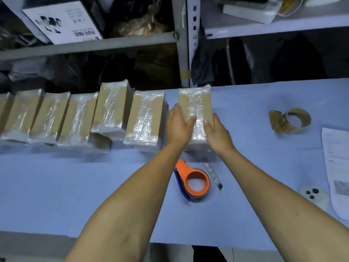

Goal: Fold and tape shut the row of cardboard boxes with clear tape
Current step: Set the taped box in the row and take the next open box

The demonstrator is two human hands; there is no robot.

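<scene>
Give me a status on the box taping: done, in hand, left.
Done: the row of boxes at left all show clear tape over closed flaps. In hand: left hand and right hand grip a taped box, apart from the row. The tape dispenser lies unused. Left: no untaped box is visible.

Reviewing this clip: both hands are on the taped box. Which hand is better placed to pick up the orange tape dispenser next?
Probably the left hand: the tape dispenser lies just beside its forearm, slightly nearer than the right hand.
</scene>
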